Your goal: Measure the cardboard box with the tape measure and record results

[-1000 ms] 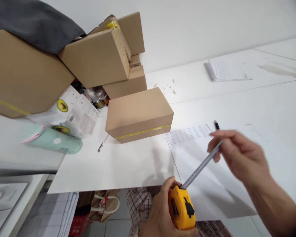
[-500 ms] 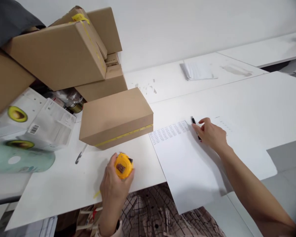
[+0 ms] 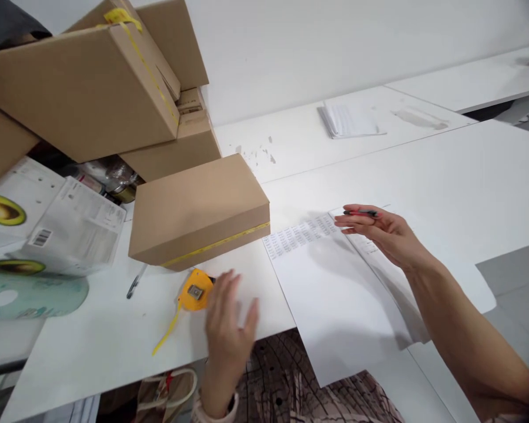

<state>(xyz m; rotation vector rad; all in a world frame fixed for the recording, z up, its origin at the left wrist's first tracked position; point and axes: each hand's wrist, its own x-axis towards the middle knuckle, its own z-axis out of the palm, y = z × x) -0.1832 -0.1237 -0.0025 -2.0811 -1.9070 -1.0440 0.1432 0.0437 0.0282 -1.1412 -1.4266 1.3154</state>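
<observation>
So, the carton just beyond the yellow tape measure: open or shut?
Shut, as far as visible: the carton shows no raised flaps, and a yellow strip runs along its near side.

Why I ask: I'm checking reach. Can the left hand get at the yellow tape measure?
Probably yes: the left hand looks empty, close beside the tape measure, with nothing visible between them.

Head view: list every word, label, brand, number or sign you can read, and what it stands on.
No text reads clearly.
Printed sheet: rows of print, too small.
White avocado packages: barcode and fine print, too small.
Teal bottle: lettering too blurred.
Yellow tape measure: any markings unreadable.
Stacked papers: print too faint.
Small box at the back: print too small.
</observation>
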